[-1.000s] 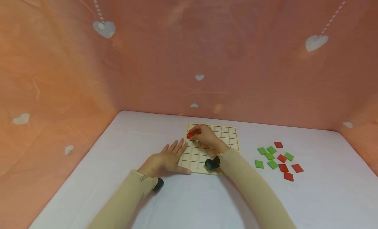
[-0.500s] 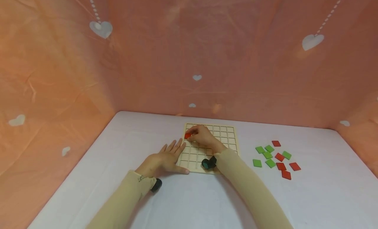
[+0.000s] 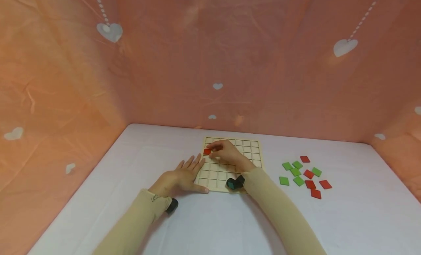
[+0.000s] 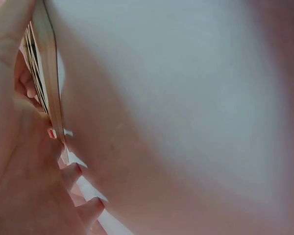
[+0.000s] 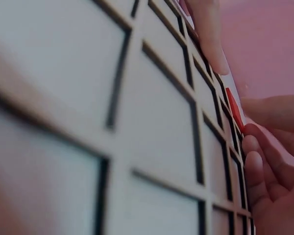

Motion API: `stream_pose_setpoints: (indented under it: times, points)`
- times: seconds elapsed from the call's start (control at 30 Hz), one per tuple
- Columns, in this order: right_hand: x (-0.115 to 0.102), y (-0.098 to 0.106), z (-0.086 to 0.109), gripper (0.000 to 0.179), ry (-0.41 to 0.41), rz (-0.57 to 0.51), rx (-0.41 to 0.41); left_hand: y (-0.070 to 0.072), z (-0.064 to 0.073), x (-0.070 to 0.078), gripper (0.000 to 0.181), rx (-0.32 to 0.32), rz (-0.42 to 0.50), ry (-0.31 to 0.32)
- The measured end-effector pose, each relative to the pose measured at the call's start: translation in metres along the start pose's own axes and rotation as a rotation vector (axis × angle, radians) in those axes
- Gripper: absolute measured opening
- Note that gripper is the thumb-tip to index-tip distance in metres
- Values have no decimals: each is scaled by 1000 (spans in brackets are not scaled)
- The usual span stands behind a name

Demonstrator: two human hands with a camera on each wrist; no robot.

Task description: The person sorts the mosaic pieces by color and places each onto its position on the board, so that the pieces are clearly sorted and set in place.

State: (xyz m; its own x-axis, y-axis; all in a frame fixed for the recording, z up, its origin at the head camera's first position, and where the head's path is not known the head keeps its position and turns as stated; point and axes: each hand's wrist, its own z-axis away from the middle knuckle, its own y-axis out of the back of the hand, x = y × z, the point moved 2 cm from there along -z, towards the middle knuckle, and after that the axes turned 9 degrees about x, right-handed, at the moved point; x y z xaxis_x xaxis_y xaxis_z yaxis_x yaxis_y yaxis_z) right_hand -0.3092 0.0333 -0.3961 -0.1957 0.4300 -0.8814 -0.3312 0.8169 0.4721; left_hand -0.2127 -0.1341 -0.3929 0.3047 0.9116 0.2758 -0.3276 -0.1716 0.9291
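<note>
A thin red square tile (image 3: 207,151) lies at the left edge of a pale wooden grid board (image 3: 213,175). My right hand (image 3: 227,152) hovers just right of the tile, thumb and index finger parted with a gap between them. In the right wrist view, the red tile (image 5: 235,110) shows edge-on, right by the fingertips. My left hand (image 3: 185,179) lies palm down with fingers spread, touching the board's left side and near corner. The left wrist view has the board's wooden edge (image 4: 50,63) beside the thumb.
Right of the board, several loose green tiles (image 3: 295,172) and red tiles (image 3: 310,184) lie scattered on the white tabletop (image 3: 217,222), some overlapping. Orange-pink cloth (image 3: 263,83) with heart shapes hangs behind and at the sides.
The right thumb and index finger have let go of the red tile and drawn slightly right, leaving it on the board. The left hand keeps its place; the whole view has shifted slightly.
</note>
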Motion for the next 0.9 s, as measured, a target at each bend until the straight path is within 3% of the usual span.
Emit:
stream_pose_setpoints:
  times: [0.5, 0.9]
  points:
    - [6, 18, 18, 35, 30, -20, 54, 4, 3, 5, 105, -3, 22, 9]
    - [12, 30, 35, 36, 60, -44, 67, -5, -2, -1, 108, 16, 17, 12]
